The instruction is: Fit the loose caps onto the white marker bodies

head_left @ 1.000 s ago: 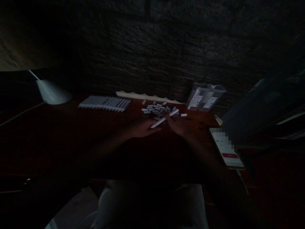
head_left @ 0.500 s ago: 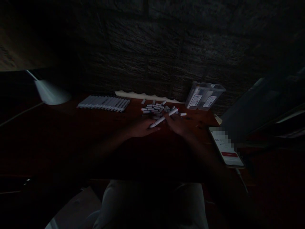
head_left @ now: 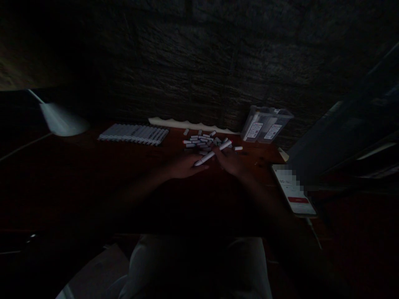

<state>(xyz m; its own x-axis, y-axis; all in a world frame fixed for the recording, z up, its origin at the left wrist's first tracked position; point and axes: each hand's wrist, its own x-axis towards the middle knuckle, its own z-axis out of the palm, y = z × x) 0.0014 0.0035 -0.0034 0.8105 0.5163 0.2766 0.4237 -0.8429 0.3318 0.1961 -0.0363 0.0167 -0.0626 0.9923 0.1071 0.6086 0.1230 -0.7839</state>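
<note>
Dark reddish-brown wood fills the near part of the view, the table (head_left: 93,174) lying dim, with the person's pale-trousered lap showing below its near edge. Out past the middle, both hands meet over one long white marker pen (head_left: 213,153), which lies slanted, its near tip low on the left and its far end, tipped with red, raised to the right. The left hand (head_left: 183,166) is curled under the near end, fingers closed on the barrel there. The right hand (head_left: 230,162) holds the far part of the same pen, its grip closed on the barrel, though the light is too poor to make out single fingers. Off toward the right edge of the table, a lit white-screened smartphone (head_left: 294,193) lies flat with a red bar on its display. Just beyond the hands sits a loose heap of short white marker caps (head_left: 202,142), some with red ends, a stray one lying to the right of the pile. Farther left, near the far edge, a tidy row of white marker pens (head_left: 134,134) lies side by side. Left of that, a white lamp shade (head_left: 60,120) tilts over the far left corner. At the far right, a clear plastic box with white labels (head_left: 266,125) leans against the dark stone wall.
</note>
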